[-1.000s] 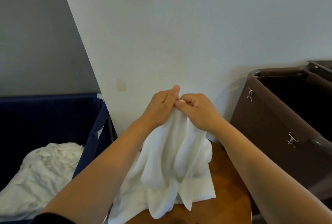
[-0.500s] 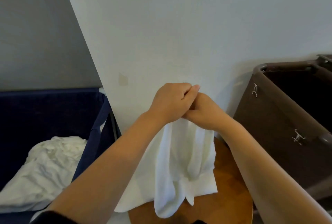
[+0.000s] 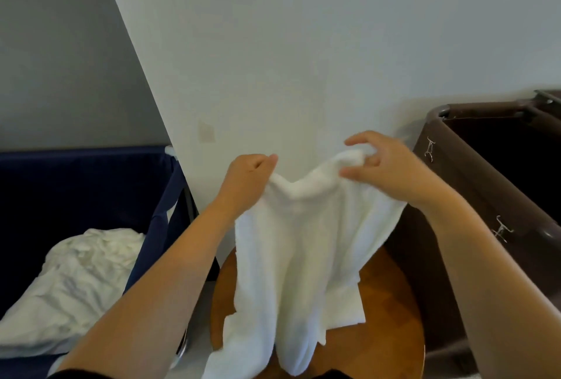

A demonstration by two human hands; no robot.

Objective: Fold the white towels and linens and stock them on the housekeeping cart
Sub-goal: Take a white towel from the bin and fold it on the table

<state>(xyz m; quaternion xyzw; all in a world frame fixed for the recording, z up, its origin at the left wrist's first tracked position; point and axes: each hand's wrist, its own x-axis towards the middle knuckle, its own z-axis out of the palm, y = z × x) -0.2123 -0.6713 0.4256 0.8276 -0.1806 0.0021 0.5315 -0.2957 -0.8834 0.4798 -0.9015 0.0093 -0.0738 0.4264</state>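
- Both hands hold the white towel [image 3: 303, 242] by its top edge: our left hand [image 3: 247, 179] grips one corner in a fist, our right hand [image 3: 391, 167] pinches the bunched far end loosely.
- It hangs over the round wooden table [image 3: 388, 333], hem resting there.
- We should tighten the right pinch, level the edge, then fold.

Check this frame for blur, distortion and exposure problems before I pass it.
Head view: right hand fingers smeared by motion, left hand sharper; towel nearly blown out, folds faint; wall edge leans and brown bin rim bows, likely wide-angle distortion; soft light, no glare.
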